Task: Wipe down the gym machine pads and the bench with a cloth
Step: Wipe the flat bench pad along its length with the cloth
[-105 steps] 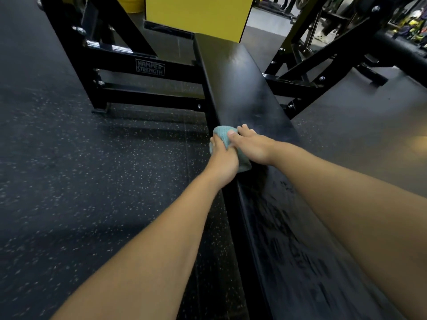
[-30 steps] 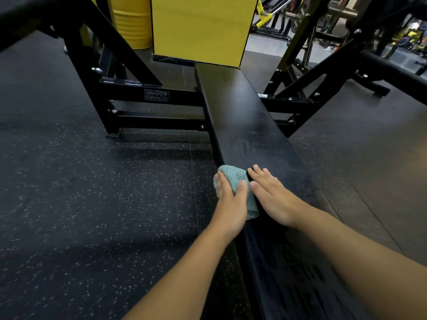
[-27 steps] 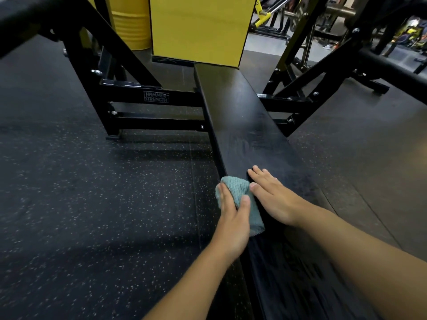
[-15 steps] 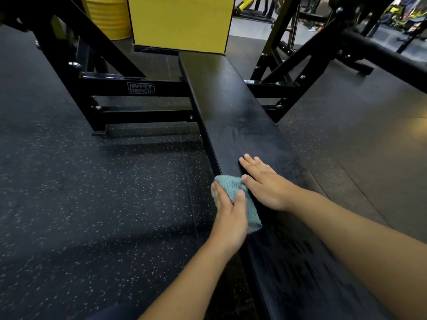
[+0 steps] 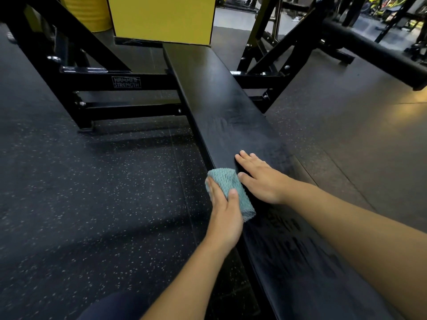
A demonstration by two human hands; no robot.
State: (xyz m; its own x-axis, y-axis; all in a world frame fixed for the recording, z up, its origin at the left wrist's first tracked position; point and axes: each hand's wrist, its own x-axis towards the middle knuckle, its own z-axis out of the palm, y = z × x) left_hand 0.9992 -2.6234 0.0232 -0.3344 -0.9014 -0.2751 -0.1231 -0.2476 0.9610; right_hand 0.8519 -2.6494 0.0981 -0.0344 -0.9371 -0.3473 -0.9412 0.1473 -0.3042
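hands (image 5: 245,192) on cloth (image 5: 233,188) and seemingly smeared black bench (image 5: 215,88), speckled floor (image 5: 92,192).

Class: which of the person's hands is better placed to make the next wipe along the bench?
Left. The left hand already presses the cloth on the bench edge; the right hand lies flat, empty.

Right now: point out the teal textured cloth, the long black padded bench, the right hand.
teal textured cloth (image 5: 227,181), head view, upper folded face.
long black padded bench (image 5: 215,88), head view, top surface.
right hand (image 5: 261,181), head view, back.
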